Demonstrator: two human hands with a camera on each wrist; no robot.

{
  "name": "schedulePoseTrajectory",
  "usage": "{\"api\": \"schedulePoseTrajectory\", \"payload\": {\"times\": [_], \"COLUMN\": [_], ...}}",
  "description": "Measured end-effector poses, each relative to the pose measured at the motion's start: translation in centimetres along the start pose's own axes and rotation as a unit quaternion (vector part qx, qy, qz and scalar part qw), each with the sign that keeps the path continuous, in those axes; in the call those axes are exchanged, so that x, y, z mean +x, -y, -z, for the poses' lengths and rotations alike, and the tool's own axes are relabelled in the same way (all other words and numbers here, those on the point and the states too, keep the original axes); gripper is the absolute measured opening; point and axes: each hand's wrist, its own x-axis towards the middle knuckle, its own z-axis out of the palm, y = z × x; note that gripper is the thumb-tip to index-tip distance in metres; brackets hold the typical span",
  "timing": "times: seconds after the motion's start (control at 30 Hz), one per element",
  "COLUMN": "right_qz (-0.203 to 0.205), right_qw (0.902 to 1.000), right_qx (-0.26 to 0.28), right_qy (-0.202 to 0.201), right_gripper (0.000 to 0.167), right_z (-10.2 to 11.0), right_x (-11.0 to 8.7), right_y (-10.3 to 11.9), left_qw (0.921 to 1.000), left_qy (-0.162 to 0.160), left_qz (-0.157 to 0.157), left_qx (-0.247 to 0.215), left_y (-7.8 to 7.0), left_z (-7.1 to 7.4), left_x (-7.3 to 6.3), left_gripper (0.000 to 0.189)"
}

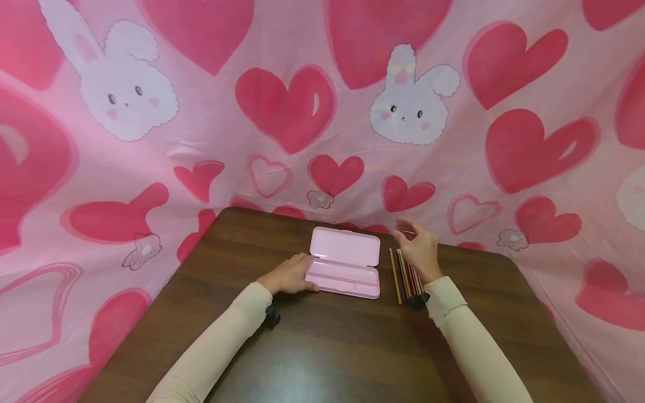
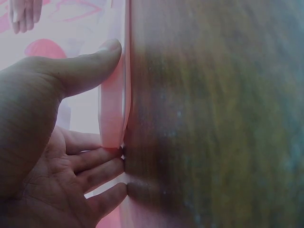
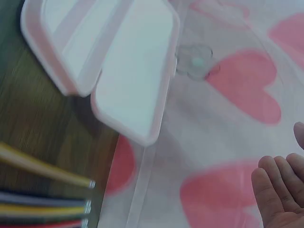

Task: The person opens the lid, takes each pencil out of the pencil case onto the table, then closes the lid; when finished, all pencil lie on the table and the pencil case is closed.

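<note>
A pink pencil case [image 1: 345,247] lies opened on the table, its lid laid back and its divided tray facing up with nothing in it. My left hand [image 1: 288,274] holds the case's left end. In the left wrist view the thumb [image 2: 92,69] presses the case's front side, and the fingers [image 2: 97,159] bend against its end. Raised over several pencils [image 1: 405,274] right of the case is my right hand [image 1: 421,251], its fingers loosely bent with nothing between them. One yellow pencil [image 1: 395,277] lies slightly apart from the others.
The dark wooden table [image 1: 312,347] reaches back to a pink cloth [image 1: 216,123] printed with hearts and rabbits, which hangs behind and at both sides. A black wrist camera [image 1: 417,302] sits under the right wrist, overlapping the pencils' near ends.
</note>
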Motion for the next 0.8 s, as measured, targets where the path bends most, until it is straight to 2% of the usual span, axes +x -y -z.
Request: {"api": "schedulePoseTrajectory", "payload": {"times": [0.1, 0.3, 0.43, 0.53, 0.63, 0.8], "right_qz": [0.031, 0.058, 0.058, 0.037, 0.023, 0.049], "right_qw": [0.9994, 0.9966, 0.9930, 0.9882, 0.9766, 0.9428], "right_qx": [-0.012, -0.017, -0.028, -0.042, -0.071, -0.120], "right_qy": [0.013, 0.055, 0.100, 0.142, 0.202, 0.307], "right_gripper": [0.029, 0.030, 0.030, 0.031, 0.028, 0.020], "right_z": [-1.3, -3.6, -5.0, -6.2, -7.4, -8.9], "right_x": [0.0, -0.5, -1.0, -1.5, -2.3, -3.6], "right_y": [0.5, 1.5, 1.9, 2.0, 1.8, 1.6], "left_qw": [1.0000, 1.0000, 1.0000, 1.0000, 1.0000, 0.9999], "left_qy": [-0.001, -0.001, -0.001, -0.002, -0.002, 0.004], "left_qz": [-0.002, -0.003, -0.001, 0.001, 0.003, 0.008], "left_qx": [0.002, 0.009, 0.008, 0.007, 0.007, 0.010], "left_y": [-0.1, 0.1, 0.1, 0.1, 0.1, 0.1], "left_z": [0.1, -0.1, -0.1, -0.1, 0.0, -0.2], "left_x": [0.0, 0.0, 0.0, 0.0, 0.0, 0.1], "left_gripper": [0.084, 0.085, 0.084, 0.085, 0.087, 0.089]}}
